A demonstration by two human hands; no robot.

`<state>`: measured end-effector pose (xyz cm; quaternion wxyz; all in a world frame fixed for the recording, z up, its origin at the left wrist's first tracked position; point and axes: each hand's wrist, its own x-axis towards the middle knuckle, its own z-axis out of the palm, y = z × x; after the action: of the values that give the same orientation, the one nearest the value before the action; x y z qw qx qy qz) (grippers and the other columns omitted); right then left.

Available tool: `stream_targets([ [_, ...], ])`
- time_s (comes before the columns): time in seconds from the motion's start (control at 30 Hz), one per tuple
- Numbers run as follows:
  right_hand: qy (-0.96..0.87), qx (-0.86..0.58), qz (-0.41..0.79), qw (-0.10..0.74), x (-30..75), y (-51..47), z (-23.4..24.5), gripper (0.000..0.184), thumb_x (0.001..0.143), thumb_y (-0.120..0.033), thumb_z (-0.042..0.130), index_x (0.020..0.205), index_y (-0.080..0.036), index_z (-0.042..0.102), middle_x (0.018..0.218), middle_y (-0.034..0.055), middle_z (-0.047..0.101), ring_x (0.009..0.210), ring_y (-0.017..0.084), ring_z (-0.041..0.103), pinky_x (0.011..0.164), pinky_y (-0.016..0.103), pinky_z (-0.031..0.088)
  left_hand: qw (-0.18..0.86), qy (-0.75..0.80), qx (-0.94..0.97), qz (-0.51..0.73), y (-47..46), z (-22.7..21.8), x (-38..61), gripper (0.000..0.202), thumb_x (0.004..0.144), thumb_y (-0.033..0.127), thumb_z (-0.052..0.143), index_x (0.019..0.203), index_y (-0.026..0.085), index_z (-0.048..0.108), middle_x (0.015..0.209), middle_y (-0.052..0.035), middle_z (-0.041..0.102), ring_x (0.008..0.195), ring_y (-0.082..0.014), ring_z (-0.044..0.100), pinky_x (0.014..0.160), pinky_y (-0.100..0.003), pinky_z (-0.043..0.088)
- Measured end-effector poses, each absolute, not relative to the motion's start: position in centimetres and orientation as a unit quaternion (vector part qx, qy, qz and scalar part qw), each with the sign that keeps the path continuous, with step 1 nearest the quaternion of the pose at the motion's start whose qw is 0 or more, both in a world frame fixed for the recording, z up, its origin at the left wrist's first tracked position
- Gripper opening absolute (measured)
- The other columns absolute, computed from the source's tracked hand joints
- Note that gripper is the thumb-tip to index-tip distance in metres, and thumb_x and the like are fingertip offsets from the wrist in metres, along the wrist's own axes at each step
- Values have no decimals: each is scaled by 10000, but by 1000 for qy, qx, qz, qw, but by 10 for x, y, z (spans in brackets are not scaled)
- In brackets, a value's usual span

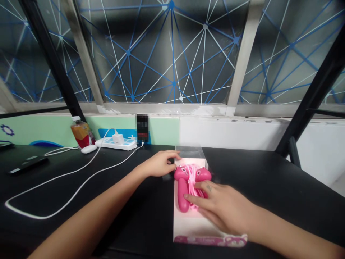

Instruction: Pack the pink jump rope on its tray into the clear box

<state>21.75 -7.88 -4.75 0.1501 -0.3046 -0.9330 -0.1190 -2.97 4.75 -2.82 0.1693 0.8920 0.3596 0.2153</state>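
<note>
A pink jump rope (192, 176) with two animal-head handles lies bundled on a white card tray (185, 225) with a printed purple front edge. Its left handle (183, 194) shows fully; the right one is partly covered by my fingers. My right hand (223, 203) rests over the rope with its fingers spread, fingertips touching the handles and cord. At the tray's far left corner is my left hand (160, 163), thumb and forefinger apart, its fingertips against the edge. Behind the tray, a clear plastic cover (188, 151) sticks out at the far end.
On the black table (129, 223), a white cable (81, 187) loops at the left. Toward the wall stand a drink bottle (81, 133), a white power strip (118, 144), a white oval case (88, 149) and a pixelated dark device (142, 128). A flat black object (28, 164) lies far left.
</note>
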Motion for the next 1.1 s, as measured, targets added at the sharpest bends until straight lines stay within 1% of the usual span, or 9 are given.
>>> stream_targets([
  [0.3, -904, -348, -207, 134, 221, -60, -62, 505, 867, -89, 465, 1342, -255, 513, 1155, 117, 651, 909, 253, 663, 561, 290, 514, 138, 327, 911, 211, 15, -21, -16, 362, 824, 127, 526, 1148, 234, 649, 1365, -63, 570, 1209, -234, 573, 897, -317, 532],
  [0.47, -905, -298, -265, 152, 223, -73, -50, 308, 905, -153, 493, 1186, -120, 617, 1099, 172, 684, 957, 305, 641, 691, 393, 538, 120, 324, 917, 201, 4, -18, -16, 319, 874, 160, 499, 1153, 240, 629, 1367, -54, 567, 1294, -232, 504, 949, -317, 494],
  [0.53, -926, -250, -222, 177, 222, -86, -41, 266, 941, -231, 504, 1147, -128, 637, 993, 132, 710, 908, 279, 641, 759, 404, 520, 118, 323, 917, 200, 3, -18, -17, 328, 877, 161, 494, 1168, 242, 623, 1391, -51, 548, 1312, -226, 486, 957, -309, 487],
  [0.6, -961, -174, -130, 169, 220, -96, -36, 289, 966, -341, 504, 1159, -168, 632, 905, 65, 712, 837, 222, 631, 782, 358, 505, 116, 324, 917, 201, 3, -18, -19, 344, 874, 155, 493, 1182, 240, 618, 1416, -53, 525, 1315, -225, 483, 972, -312, 479],
  [0.67, -979, -127, -82, 136, 218, -103, -35, 249, 966, -316, 516, 1150, -194, 632, 851, 17, 704, 770, 190, 614, 766, 326, 492, 115, 324, 917, 201, 4, -19, -19, 353, 871, 151, 491, 1189, 242, 615, 1423, -54, 517, 1324, -226, 472, 986, -318, 471],
  [0.77, -983, -129, -76, 108, 216, -103, -42, 229, 927, -202, 549, 1138, -198, 637, 862, 8, 704, 775, 195, 617, 803, 337, 477, 113, 320, 918, 205, 4, -19, -19, 346, 868, 147, 492, 1176, 247, 616, 1394, -48, 540, 1325, -228, 467, 974, -316, 476],
  [0.83, -981, -148, -63, 111, 216, -100, -47, 254, 922, -291, 578, 1149, -196, 638, 924, 31, 708, 846, 217, 632, 855, 358, 472, 114, 317, 918, 209, 4, -19, -19, 338, 866, 137, 491, 1161, 247, 615, 1350, -49, 568, 1261, -223, 524, 946, -308, 487],
  [0.97, -966, -217, -5, 142, 219, -94, -51, 489, 884, -589, 562, 1192, -216, 638, 1078, 68, 687, 998, 248, 629, 964, 385, 448, 115, 315, 918, 212, 4, -20, -19, 345, 858, 113, 487, 1154, 240, 611, 1264, -55, 607, 1105, -203, 612, 892, -297, 500],
  [1.1, -941, -313, 18, 130, 220, -88, -45, 443, 912, -549, 541, 1205, -233, 645, 1154, 96, 664, 1025, 278, 627, 920, 432, 479, 111, 303, 924, 205, 3, -20, -19, 342, 853, 89, 479, 1120, 242, 628, 1245, -49, 613, 1116, -208, 603, 854, -287, 503],
])
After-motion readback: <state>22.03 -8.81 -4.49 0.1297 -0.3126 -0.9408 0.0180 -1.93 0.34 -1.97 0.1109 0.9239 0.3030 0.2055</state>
